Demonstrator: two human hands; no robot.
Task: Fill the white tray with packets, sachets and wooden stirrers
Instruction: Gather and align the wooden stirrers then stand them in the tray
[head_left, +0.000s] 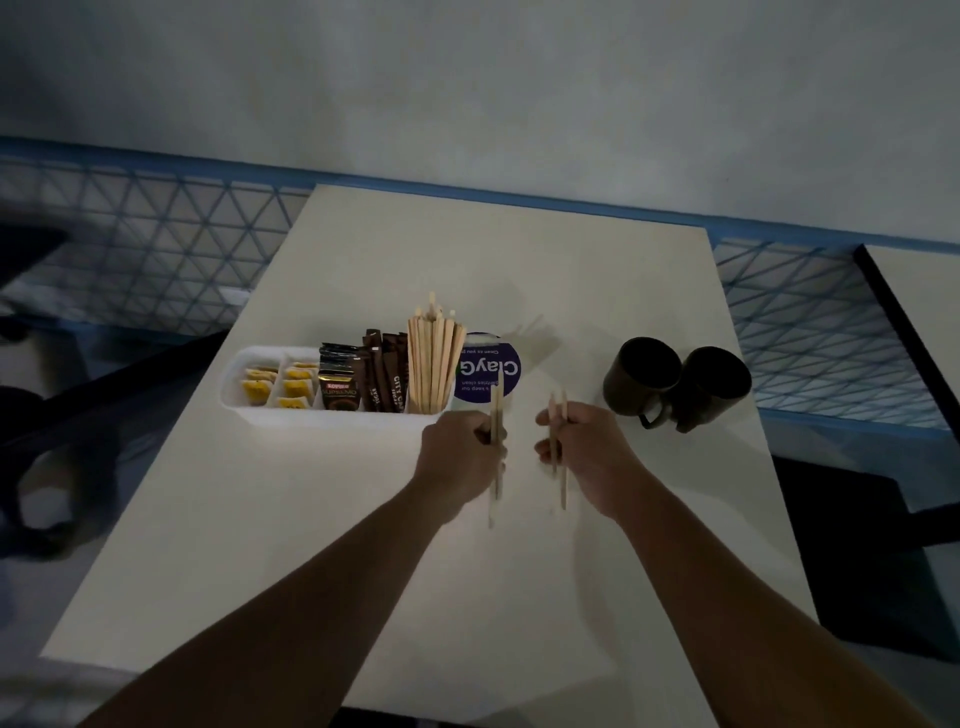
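A white tray (332, 418) stands on the table left of centre. It holds yellow sachets (283, 384) on the left, dark brown packets (363, 376) in the middle and a bundle of upright wooden stirrers (434, 364) at its right end. My left hand (462, 457) is just right of the tray's near corner, closed on a wooden stirrer (497, 415). Beside it, my right hand (582, 447) grips two wooden stirrers (558, 457). Both hands hover above the table.
A round purple sticker (493, 371) lies on the table behind the tray's right end. Two dark mugs (675, 382) stand to the right. The white table (363, 545) ends near a blue mesh railing (156, 244). Dark chairs sit at left.
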